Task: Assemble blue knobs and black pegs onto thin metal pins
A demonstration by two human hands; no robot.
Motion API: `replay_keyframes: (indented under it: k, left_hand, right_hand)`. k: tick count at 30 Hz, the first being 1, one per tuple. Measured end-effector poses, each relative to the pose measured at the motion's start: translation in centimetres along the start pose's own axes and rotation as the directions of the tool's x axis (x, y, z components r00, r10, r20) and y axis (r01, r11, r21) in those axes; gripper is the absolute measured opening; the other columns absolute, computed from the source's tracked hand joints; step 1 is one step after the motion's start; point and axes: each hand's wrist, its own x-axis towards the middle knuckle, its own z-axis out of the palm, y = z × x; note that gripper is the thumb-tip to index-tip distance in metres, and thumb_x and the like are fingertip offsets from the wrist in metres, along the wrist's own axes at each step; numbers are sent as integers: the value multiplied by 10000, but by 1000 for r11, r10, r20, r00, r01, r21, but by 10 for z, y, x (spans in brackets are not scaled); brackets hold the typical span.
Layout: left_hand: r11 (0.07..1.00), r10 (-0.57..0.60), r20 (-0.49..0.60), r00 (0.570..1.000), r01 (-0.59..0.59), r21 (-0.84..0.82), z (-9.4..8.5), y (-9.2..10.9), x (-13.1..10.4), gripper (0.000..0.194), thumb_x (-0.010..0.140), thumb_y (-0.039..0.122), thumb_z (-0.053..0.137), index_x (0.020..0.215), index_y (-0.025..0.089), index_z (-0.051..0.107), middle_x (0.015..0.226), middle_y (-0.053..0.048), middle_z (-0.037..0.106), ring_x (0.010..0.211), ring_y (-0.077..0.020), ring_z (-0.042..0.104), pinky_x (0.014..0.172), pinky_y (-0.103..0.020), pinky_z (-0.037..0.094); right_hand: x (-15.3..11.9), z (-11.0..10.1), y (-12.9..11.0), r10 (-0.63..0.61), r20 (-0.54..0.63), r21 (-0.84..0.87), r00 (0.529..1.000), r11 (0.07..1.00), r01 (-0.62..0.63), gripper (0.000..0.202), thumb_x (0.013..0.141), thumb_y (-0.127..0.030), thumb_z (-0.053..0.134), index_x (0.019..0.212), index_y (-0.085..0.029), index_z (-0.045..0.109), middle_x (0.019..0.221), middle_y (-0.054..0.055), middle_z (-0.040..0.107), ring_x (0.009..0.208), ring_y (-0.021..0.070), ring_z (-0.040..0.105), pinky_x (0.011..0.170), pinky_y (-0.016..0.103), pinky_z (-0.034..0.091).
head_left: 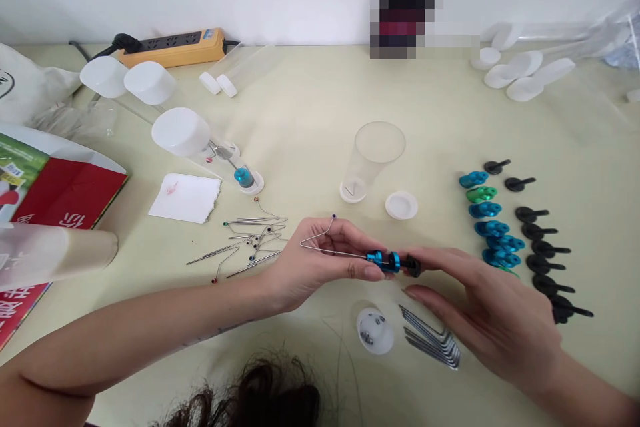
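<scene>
My left hand (330,257) is closed around a small blue metal fitting (383,260), held sideways between thumb and fingers. A thin bent wire (325,248) with a dark bead at its tip sticks out of the fitting's left end. At the right end sits a black round-headed piece (413,265). The fingertips of my right hand (490,307) are on this black piece, with the thumb just below it. Under my hands are a white cap (375,331) holding small metal bits and a row of L-shaped hex keys (431,339).
Several blue and green fittings (487,210) and black pieces with stems (543,230) line the right. Bead-tipped wires (250,240) lie left. A clear tube (377,160), white cap (401,205), capped tubes (183,132), torn paper (185,198) and yellow power strip (173,48) stand beyond.
</scene>
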Motion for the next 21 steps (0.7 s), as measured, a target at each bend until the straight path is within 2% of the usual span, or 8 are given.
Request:
replay_keyframes:
  k: [7,21]
  left_hand:
    - [1000,6,-11,1000,-6,16,-1,-2,0,213,643,92,785,834,161,722,844,-15,745,825,-140,698,843,-300,560]
    - [1000,13,1,1000,-13,11,-1,-2,1,211,648,90,780,837,161,721,851,-16,747,823,-137,699,836,-293,560]
  right_hand:
    - [-1,0,2,-2,11,41,1000,999,1,414,902,-263,566,1301,-292,461,932,6,704,777,179,696,671,265,565]
    - [-3,-1,5,-50,32,140,998,989,45,388,886,-147,553,1263,-210,481,1042,66,662,916,170,659,766,254,539]
